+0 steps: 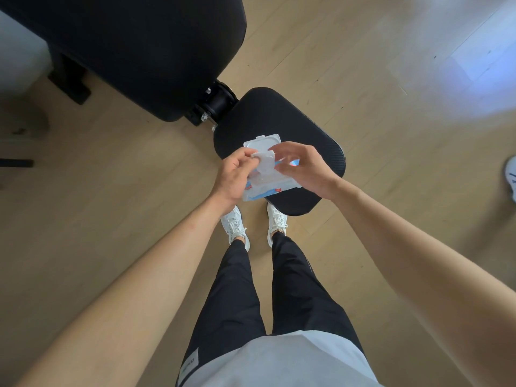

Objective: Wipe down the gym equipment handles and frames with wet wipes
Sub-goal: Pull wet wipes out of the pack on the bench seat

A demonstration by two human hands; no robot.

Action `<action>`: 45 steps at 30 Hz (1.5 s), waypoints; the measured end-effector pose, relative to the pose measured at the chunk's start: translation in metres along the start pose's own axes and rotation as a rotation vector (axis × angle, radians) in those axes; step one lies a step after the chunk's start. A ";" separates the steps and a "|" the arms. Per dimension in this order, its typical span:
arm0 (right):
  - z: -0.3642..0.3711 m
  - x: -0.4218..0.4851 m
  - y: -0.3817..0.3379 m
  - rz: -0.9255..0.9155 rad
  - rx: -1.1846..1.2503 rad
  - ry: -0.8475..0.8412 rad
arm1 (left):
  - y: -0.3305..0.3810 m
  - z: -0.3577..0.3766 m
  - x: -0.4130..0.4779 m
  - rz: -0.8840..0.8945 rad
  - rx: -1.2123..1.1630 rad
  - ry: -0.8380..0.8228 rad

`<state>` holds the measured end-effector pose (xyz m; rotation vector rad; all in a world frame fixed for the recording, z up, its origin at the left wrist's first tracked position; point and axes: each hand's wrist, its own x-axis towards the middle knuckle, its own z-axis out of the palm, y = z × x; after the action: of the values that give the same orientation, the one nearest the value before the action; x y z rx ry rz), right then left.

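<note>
Counted: one wet-wipe pack (265,192), one wet wipe (265,163), two black bench pads. Pack flat on seat pad (279,115), lid (262,141) flipped open toward 12 o'clock. Wipe half out of the opening, white, crumpled. Pinched by left hand (234,177) at 9 o'clock and right hand (304,166) at 2 o'clock. Back pad (125,51) at 10 o'clock.

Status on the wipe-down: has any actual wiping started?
Done: the wipes pack lies on the seat pad with its lid flipped open. In hand: the left hand pinches a wipe partly out of the pack; the right hand curls beside it, grip unclear. Left: apparently everything, since no wipe touches the seat pad, backrest pad or frame hinge yet.
</note>
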<state>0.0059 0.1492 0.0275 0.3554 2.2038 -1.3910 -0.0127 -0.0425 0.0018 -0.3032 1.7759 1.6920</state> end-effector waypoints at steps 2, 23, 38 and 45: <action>0.009 0.002 0.001 -0.008 -0.146 0.030 | 0.000 -0.001 -0.001 -0.035 -0.116 -0.012; 0.022 -0.005 0.013 0.089 0.145 0.176 | -0.012 -0.011 -0.006 0.087 0.431 -0.027; 0.025 -0.032 0.029 0.173 0.201 0.354 | -0.023 -0.004 0.002 0.183 0.618 0.117; 0.046 -0.026 0.031 0.170 0.082 0.342 | -0.042 0.012 0.005 0.197 0.620 0.354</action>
<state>0.0554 0.1230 0.0022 0.8454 2.3188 -1.4134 0.0114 -0.0358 -0.0340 -0.1562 2.5583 1.1659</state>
